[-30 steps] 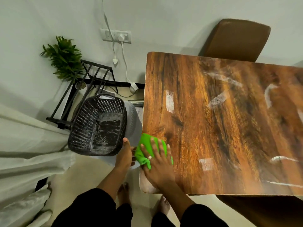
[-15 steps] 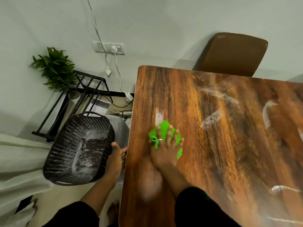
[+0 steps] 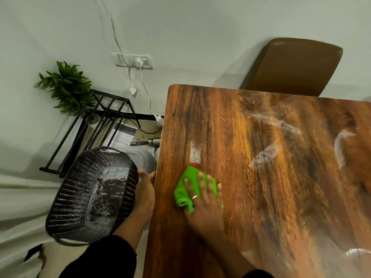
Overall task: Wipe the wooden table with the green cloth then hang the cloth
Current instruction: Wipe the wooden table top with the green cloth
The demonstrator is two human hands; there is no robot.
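Fingers [image 3: 200, 183] of the right hand [image 3: 206, 209] press flat on the green cloth [image 3: 190, 177] on the wooden table [image 3: 261, 177]; the left hand [image 3: 144, 191] grips a dark basket [image 3: 90, 197] alongside.

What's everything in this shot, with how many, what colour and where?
wooden table: 1, brown, right half of view
white smears: several, across the tabletop
green cloth: 1, green, on table near left edge
basket: 1, dark, left of the table
chair: 1, brown, behind the table
plant: 1, green, by the wall
rack: 1, black, beside the plant
wall socket: 1, white, on wall
left grip: 1, hand, holds the basket's side
right grip: 1, hand, flat on the cloth
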